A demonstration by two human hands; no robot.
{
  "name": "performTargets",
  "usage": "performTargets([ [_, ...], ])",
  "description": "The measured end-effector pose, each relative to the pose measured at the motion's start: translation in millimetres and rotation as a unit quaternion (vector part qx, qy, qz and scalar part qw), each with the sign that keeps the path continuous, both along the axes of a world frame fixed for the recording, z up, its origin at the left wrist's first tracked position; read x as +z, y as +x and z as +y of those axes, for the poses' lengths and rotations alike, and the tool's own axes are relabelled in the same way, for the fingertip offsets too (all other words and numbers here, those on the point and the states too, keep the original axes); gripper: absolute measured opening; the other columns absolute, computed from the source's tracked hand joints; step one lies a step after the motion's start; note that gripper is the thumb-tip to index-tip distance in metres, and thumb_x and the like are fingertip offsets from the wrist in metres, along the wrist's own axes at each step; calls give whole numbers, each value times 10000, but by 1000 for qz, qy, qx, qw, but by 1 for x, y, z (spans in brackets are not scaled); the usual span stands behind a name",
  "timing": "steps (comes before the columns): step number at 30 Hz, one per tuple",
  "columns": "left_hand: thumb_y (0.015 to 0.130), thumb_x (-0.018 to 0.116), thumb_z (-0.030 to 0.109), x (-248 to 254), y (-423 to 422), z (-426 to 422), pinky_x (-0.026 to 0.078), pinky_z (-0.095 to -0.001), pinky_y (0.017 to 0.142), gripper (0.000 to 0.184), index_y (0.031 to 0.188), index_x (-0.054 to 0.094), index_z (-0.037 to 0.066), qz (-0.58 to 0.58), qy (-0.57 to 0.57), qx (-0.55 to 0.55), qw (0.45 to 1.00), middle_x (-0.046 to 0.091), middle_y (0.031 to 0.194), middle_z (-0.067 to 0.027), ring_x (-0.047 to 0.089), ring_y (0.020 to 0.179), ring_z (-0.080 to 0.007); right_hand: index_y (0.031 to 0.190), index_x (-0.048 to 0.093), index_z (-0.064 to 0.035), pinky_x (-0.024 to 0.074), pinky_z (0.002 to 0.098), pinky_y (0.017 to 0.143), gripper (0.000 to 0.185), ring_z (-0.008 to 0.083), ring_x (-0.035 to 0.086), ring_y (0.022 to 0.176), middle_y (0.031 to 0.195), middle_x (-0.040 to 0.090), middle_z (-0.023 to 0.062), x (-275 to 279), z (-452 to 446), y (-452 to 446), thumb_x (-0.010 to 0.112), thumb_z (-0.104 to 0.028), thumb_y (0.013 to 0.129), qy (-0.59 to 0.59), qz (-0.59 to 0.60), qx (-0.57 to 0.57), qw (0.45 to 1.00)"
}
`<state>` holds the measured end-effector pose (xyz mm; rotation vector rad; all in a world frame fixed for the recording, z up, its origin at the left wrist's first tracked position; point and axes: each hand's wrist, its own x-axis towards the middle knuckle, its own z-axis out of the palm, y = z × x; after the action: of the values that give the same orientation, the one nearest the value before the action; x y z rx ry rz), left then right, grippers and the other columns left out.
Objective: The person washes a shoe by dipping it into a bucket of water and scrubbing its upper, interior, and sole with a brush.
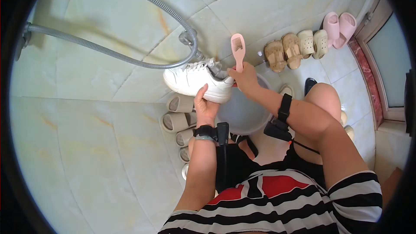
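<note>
Before pale wall tiles (86, 156), left fingers (201, 93) grasp a white shoe (188, 79), right fingers (237, 75) a pink tool (238, 50); work seems unfinished, though finished part is unclear.

The low-top lace-up sneaker (193, 80) is white outside and greyish within, and the long-handled plastic brush (239, 63) is soft pink. Over there I see brown strapped clogs (293, 55), cream clogs dotted with holes (306, 47), and pale pink rubber slides (330, 29). Black-and-white stripes and red blocks pattern the short-sleeved shirt (277, 205); orange streaks vein the glossy, pale greenish-cream wall tiles (82, 160).
</note>
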<state>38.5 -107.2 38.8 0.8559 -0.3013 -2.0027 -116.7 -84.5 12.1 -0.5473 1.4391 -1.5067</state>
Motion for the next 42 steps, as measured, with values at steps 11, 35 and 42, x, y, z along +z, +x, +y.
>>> performTargets([
  [11,756,687,133,-30,-6,-17,382,-442,1045,509,1221,508,29,-22,4,46,999,565,1222,-93,529,1142,-265,903,579,-45,405,260,601,266,99,515,683,798,605,26,-7,6,2,715,-256,814,20,-45,-47,998],
  [35,765,678,133,-24,-14,-9,389,-437,1028,508,1226,498,20,-45,-14,29,998,566,1203,-105,532,1127,-280,1031,641,-30,411,235,651,384,68,498,726,816,588,-3,1,4,2,624,-386,889,-60,-110,11,992],
  [42,789,688,159,-20,-17,20,424,-402,968,481,1217,512,30,-154,-21,-11,988,578,1176,-93,560,1080,-254,1176,567,-77,404,291,756,515,108,459,854,919,525,10,-25,-1,24,537,-518,911,-39,-52,10,998],
])
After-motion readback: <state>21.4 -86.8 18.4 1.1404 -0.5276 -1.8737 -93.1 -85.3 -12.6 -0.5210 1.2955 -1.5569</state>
